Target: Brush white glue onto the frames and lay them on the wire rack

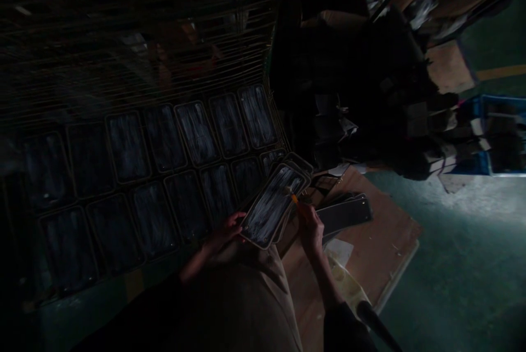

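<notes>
The scene is very dark. My left hand (224, 234) grips the lower left edge of a dark rounded rectangular panel (273, 204) smeared with white streaks, held tilted above my lap. My right hand (310, 226) is closed round a small brush (296, 198) with an orange handle, its tip resting on the panel's upper right part. More panels seem stacked directly under the held one.
Two rows of several similar white-streaked panels (164, 171) lie on a wire rack (123, 56) at left. A dark plain panel (345, 212) rests on a brown board (378, 248) at right. Boxes and clutter (411, 111) stand behind; green floor (472, 264) lies to the right.
</notes>
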Tool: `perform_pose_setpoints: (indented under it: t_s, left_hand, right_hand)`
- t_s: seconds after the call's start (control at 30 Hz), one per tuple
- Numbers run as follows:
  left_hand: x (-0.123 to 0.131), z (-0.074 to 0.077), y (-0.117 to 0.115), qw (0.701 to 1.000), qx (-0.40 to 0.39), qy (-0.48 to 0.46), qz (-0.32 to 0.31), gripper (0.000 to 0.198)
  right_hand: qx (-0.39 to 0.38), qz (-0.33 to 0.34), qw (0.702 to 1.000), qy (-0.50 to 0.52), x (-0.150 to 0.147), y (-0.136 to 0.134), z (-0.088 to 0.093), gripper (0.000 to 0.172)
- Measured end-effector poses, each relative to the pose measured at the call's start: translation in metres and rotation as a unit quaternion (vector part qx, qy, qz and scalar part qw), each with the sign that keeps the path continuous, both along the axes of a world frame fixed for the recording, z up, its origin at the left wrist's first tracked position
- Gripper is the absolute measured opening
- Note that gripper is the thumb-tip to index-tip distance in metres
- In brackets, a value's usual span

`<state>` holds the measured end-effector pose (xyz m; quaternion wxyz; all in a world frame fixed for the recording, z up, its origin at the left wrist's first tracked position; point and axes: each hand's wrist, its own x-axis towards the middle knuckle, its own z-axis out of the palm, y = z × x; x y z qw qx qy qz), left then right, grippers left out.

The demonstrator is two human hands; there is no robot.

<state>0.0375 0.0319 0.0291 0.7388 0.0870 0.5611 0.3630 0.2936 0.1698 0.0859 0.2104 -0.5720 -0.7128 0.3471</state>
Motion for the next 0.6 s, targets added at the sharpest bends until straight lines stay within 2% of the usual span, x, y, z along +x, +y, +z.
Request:
perform_pose_setpoints:
  t_s: [0.07,0.13,0.23,0.3,0.37,0.47,0.53,0.6]
  left_hand:
    - [0.0,0.003,0.001,1.0,0.004,-0.005,-0.005,0.066]
    - [0.0,0.008,0.003,1.0,0.006,-0.013,-0.001,0.064]
    - [-0.001,0.022,0.009,0.999,-0.006,-0.028,0.018,0.06]
    - [-0.002,0.034,0.013,0.999,-0.016,-0.039,0.033,0.056]
    - [-0.003,0.046,0.016,0.998,-0.018,-0.05,0.042,0.053]
    - [-0.001,0.057,0.016,0.998,-0.01,-0.051,0.047,0.051]
    - [0.005,0.059,0.012,0.998,-0.001,-0.042,0.048,0.05]
    - [0.011,0.055,0.006,0.997,0.009,-0.049,0.052,0.053]
  right_hand:
    - [0.039,0.012,0.999,-0.027,0.006,0.02,0.0,0.026]
    - [0.048,0.037,0.996,-0.06,0.008,0.025,0.001,0.03]
    - [0.012,0.091,0.992,-0.089,0.009,0.009,0.006,0.029]
    - [-0.026,0.108,0.992,-0.059,0.012,-0.007,0.011,0.025]
    - [-0.039,0.075,0.996,-0.011,0.02,-0.016,0.017,0.022]
    - [-0.013,-0.038,0.999,0.026,0.035,-0.007,0.025,0.022]
    - [0.006,-0.082,0.996,0.031,0.041,0.01,0.027,0.025]
    - [0.014,-0.074,0.996,0.037,0.038,0.026,0.027,0.026]
